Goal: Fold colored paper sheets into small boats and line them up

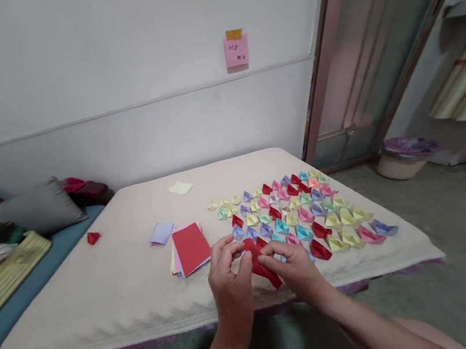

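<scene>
Left hand [229, 271] and right hand [294, 264] are both pinching a red, creased, folded piece of paper [255, 255], thumbs against fingers, above the near side of the cream cloth-covered tabletop [146, 298]. Thumbs are showing; some fingertips are hiding behind the fold, so can't read the back layers. Forearms are running out of frame at 5 and 7 o'clock.

From the folded piece: small multicoloured folded-paper boats [321, 230] are spreading in rows from 12 to 3 o'clock, hands covering some of the nearest. A stack of rectangular paper sheets [191, 248], red on top, is lying at 10; lower sheets are showing only as edges. A small red object [93, 238] is sitting farther out between 9 and 10, shape unclear. Pink note [236, 51] is hanging on the wall at 12, handwriting hard to read.
</scene>
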Motion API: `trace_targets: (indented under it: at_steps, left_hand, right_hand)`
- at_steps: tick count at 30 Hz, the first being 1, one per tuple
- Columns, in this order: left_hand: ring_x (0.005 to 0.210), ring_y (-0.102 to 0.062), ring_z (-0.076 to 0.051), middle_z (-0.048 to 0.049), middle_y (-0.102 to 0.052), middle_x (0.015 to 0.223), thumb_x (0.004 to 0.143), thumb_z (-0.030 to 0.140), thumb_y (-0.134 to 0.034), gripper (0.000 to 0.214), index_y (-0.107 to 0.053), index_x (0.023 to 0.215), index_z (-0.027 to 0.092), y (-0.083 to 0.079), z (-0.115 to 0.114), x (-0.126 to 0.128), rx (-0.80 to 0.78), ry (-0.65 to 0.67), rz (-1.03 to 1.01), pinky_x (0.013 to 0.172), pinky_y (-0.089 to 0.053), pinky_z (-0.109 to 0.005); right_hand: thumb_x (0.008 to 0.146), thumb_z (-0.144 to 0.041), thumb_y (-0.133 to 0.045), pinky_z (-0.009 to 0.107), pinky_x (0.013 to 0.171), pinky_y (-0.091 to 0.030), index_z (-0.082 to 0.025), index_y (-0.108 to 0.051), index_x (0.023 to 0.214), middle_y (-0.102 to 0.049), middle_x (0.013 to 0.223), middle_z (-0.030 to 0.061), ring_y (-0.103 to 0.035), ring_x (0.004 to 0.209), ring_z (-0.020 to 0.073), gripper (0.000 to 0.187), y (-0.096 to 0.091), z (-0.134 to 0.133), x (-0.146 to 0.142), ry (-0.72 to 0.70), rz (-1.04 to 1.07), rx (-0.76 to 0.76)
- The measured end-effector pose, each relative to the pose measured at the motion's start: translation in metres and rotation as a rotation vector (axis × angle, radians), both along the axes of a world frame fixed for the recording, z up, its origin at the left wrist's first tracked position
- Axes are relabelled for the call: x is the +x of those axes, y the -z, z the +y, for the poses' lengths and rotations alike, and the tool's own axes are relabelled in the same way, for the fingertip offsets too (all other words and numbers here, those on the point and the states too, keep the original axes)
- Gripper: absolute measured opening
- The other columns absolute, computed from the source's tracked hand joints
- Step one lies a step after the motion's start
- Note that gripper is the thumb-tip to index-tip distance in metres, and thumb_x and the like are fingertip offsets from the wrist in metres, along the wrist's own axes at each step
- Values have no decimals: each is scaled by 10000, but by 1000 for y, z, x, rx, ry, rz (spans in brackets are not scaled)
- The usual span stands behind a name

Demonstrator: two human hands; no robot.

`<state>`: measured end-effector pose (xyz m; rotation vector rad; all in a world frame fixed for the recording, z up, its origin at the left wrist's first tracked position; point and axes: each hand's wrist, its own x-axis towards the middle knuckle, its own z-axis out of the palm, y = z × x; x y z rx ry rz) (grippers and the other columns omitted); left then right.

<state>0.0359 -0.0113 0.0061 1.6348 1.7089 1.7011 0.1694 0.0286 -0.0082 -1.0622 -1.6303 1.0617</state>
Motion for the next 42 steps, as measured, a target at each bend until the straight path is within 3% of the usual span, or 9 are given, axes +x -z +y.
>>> trace_targets:
  at_steps: [14, 21, 31, 37, 42]
  left_hand:
    - [916, -589, -188, -72, -557, 1079, 752, 173, -613, 90, -652, 830, 197, 2, 3, 7, -51, 6, -54, 805, -483, -324]
    - [968, -565, -199, -48, -585, 962, 742, 152, -597, 87, -620, 672, 197, -3, 1, 13, -41, -50, -69, 812, -454, -313]
    - [947, -559, -200, -50, -572, 973, 717, 200, -619, 21, -618, 700, 189, 0, 8, 14, -138, -4, -280, 817, -429, -318]
    - [965, -549, -193, -53, -567, 973, 755, 256, -593, 164, -599, 609, 180, 0, 8, 10, -174, 103, -289, 816, -409, -291]
    - [990, -543, -201, -59, -575, 988, 760, 283, -597, 125, -616, 687, 183, 0, 9, 8, -152, 102, -318, 876, -403, -317]
  right_hand:
    - [820, -236, -553, 264, 646, -383, -175, -616, 647, -583, 615, 9, -541, 640, 151, 194, 5, -5, -3, 90, -156, 328]
    - [846, -227, -546, 268, 653, -384, -178, -615, 664, -590, 626, 16, -537, 653, 155, 200, 6, -10, -8, 127, -176, 427]
    - [869, -243, -540, 279, 665, -390, -187, -621, 696, -602, 650, 25, -534, 671, 163, 199, 10, -10, -10, 156, -182, 490]
    - [865, -218, -539, 274, 661, -383, -188, -618, 686, -597, 637, 18, -536, 662, 159, 198, 9, -9, -8, 148, -200, 507]
    - [857, -219, -548, 269, 657, -372, -191, -617, 666, -580, 610, 7, -527, 648, 154, 205, 6, -8, -7, 116, -224, 497]
